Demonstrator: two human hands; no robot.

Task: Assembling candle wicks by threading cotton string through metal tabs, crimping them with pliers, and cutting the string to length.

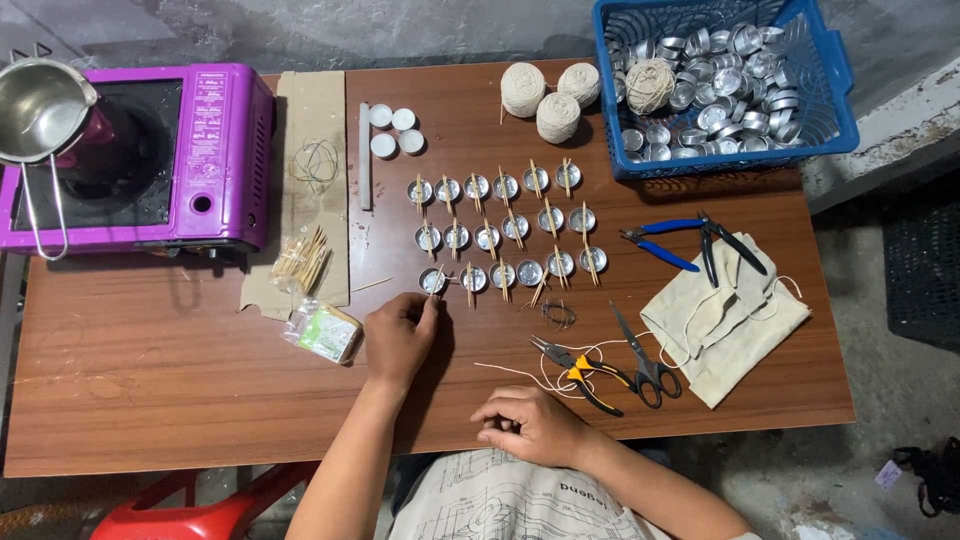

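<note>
Nearest, at the near edge of the table (150, 380): right hand (530, 425), fingers curled together, resting by a length of white string (510, 372); cannot tell whether anything is actually gripped.

Further in: left hand (398, 335), thumb and forefinger pinched together on something thin at the front-left cup (433, 281); too small to tell whether stick or wick. Touches or nearly touches that cup's rim.

Behind it, mid-table: small metal cups (500, 215) laid out in three rows, most with thin wooden sticks (590, 262) across or beside them. No filling visible inside any.

Judging by the layout: setting-out of the rows looks largely done, with the front-left corner apparently the one in hand. Seems plenty untouched:
- blue basket (835, 110) at the far right, full of loose cups (720, 80)
- balls of twine (557, 115), mostly still wound
- spare stick bundle (300, 260) on the cardboard strip
- steel pot (35, 105) on the purple stove (215, 150), looking empty

Also lying about: white discs (392, 130) near a white rod (364, 155), yellow-handled pliers (580, 370), scissors (645, 365), blue-handled pliers (665, 240), cloth bag (720, 320), small clear packet (325, 332).
</note>
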